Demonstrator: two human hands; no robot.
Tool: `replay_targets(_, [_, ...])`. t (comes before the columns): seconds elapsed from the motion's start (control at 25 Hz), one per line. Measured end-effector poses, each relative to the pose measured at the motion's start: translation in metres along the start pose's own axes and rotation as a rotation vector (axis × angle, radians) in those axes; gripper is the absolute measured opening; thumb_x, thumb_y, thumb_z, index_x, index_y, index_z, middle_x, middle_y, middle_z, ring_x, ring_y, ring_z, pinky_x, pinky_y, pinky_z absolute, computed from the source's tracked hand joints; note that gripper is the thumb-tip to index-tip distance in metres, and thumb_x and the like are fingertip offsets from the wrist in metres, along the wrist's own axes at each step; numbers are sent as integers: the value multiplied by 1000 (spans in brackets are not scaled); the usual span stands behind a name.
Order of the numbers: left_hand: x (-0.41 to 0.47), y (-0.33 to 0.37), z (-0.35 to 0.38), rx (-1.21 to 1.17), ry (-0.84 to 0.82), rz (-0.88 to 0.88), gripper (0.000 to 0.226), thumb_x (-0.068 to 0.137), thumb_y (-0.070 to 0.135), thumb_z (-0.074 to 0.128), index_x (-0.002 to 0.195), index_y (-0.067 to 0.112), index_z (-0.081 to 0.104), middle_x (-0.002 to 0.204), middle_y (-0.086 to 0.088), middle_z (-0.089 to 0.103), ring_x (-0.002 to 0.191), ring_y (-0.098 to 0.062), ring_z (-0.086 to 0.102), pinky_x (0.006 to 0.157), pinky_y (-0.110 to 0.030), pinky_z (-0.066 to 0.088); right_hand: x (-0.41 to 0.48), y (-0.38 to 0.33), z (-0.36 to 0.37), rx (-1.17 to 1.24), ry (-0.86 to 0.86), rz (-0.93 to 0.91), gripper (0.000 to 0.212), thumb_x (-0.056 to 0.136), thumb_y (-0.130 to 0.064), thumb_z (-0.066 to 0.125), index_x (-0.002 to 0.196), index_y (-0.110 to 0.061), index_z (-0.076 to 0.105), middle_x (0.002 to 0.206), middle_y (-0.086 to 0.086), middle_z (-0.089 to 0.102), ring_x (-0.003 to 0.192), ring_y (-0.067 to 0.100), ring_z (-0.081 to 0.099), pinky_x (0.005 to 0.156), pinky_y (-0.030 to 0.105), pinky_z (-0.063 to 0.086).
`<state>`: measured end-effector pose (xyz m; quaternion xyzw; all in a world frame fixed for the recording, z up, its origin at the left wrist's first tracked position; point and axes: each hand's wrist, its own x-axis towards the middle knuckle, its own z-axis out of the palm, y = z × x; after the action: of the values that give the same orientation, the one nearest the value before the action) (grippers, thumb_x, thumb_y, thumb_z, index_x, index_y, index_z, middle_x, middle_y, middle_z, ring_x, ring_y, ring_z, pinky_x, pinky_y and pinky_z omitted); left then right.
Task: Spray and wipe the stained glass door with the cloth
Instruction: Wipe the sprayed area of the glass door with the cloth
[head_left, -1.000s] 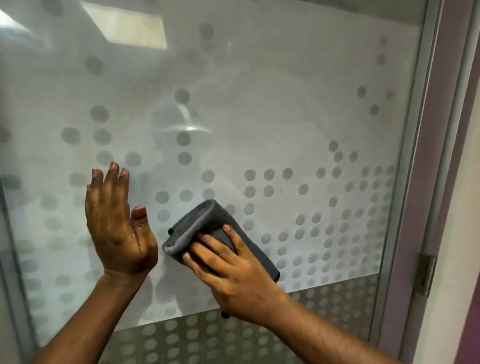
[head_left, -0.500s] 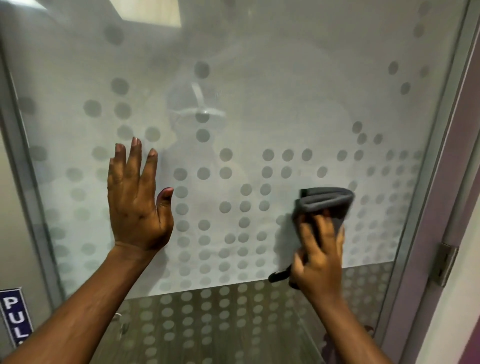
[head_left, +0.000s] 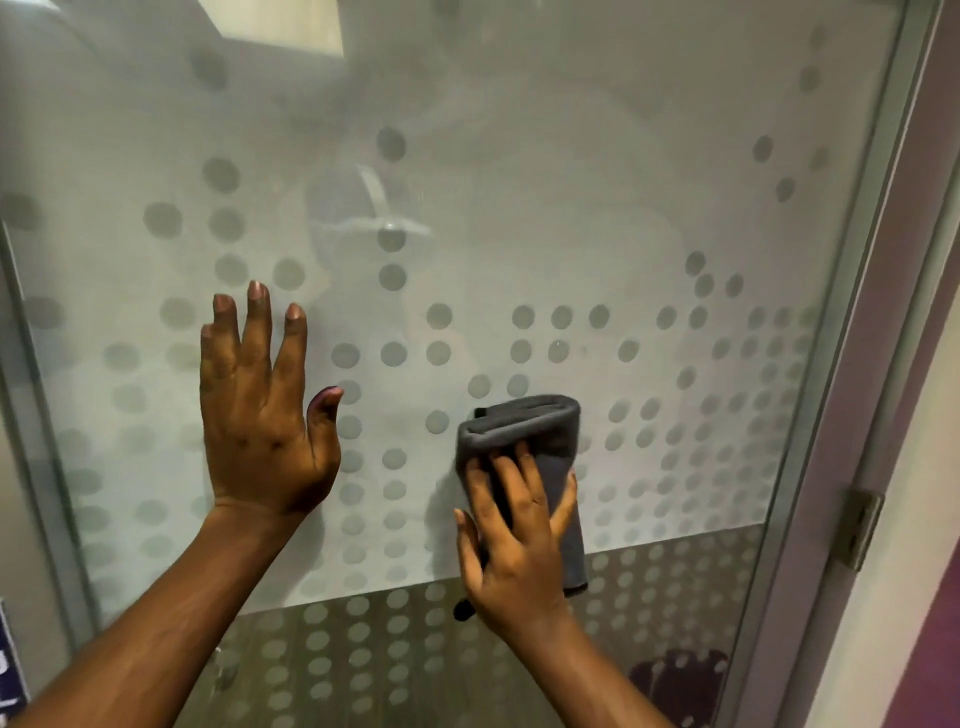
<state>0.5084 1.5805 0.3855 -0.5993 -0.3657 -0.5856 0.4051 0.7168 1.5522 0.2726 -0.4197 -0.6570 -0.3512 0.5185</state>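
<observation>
A frosted glass door (head_left: 519, 208) with a pattern of grey dots fills the view. My right hand (head_left: 514, 540) presses a folded dark grey cloth (head_left: 524, 423) flat against the glass at lower centre, fingers spread over it. My left hand (head_left: 260, 410) lies flat on the glass to the left of the cloth, fingers apart, holding nothing. No spray bottle is in view.
The metal door frame (head_left: 852, 364) runs down the right side with a brass hinge (head_left: 860, 527) on it. Another frame edge (head_left: 47, 467) stands at the left, with a blue sign (head_left: 10, 680) at the bottom left corner. A clear dotted strip (head_left: 675, 587) crosses the door's lower part.
My right hand swept the cloth from centre-left to the right, then came back leftward toward the centre. My left hand has stayed flat on the glass.
</observation>
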Motion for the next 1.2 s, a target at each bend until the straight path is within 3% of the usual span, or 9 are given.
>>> replay_targets(0.16, [0, 0, 0, -5, -9, -1, 57, 99, 35, 32, 144, 0, 34, 152, -26, 28, 144, -43, 17, 120, -50, 14, 69, -9, -2, -112, -7, -228, 54, 90, -14, 50, 143, -20, 42, 152, 3, 32, 145, 26, 24, 106, 72, 17])
replay_targets(0.28, [0, -2, 0, -26, 2, 3, 55, 98, 31, 34, 143, 0, 36, 152, -25, 29, 145, -41, 17, 120, -49, 14, 124, -19, -4, -155, 38, -255, 56, 87, -12, 52, 142, -20, 44, 151, 5, 36, 145, 27, 23, 107, 72, 16])
replay_targets(0.36, [-1, -4, -2, -33, 1, 2, 54, 97, 29, 35, 143, 1, 37, 152, -24, 29, 145, -40, 17, 120, -48, 14, 157, -11, -11, -181, 126, -104, 61, 80, -11, 55, 139, -21, 48, 148, 8, 43, 143, 28, 28, 108, 70, 17])
replay_targets(0.44, [0, -5, -3, -25, -16, 3, 54, 98, 32, 34, 143, 1, 37, 152, -24, 29, 145, -40, 17, 121, -47, 13, 179, 17, -26, -195, 212, 174, 63, 77, -13, 55, 139, -24, 49, 149, 8, 43, 142, 27, 31, 109, 66, 19])
replay_targets(0.56, [2, -2, -4, -7, -33, -6, 57, 99, 36, 32, 143, 1, 36, 152, -24, 28, 146, -40, 16, 121, -47, 13, 173, 73, -51, -179, 244, 597, 51, 92, -22, 47, 142, -30, 44, 155, 5, 31, 144, 23, 23, 110, 61, 23])
replay_targets(0.84, [1, -1, -3, 8, -53, -11, 60, 98, 39, 32, 144, 0, 33, 152, -25, 27, 145, -41, 16, 121, -48, 14, 104, 68, -38, -12, 405, 957, 46, 99, -30, 33, 143, -20, 42, 154, 3, 28, 139, 25, 27, 106, 60, 28])
replay_targets(0.96, [2, 0, -4, 0, -72, -14, 62, 96, 40, 34, 144, 0, 34, 153, -25, 26, 145, -42, 16, 121, -48, 13, 113, 59, -38, 27, 409, 902, 44, 100, -23, 36, 143, -14, 43, 153, 6, 32, 136, 26, 35, 106, 60, 31])
replay_targets(1.2, [2, -1, -4, -33, -59, -5, 62, 97, 42, 33, 144, 1, 33, 152, -25, 28, 145, -41, 16, 120, -47, 13, 200, 55, -59, 113, 428, 542, 42, 96, -11, 50, 138, -10, 49, 145, 12, 46, 134, 27, 44, 105, 61, 32])
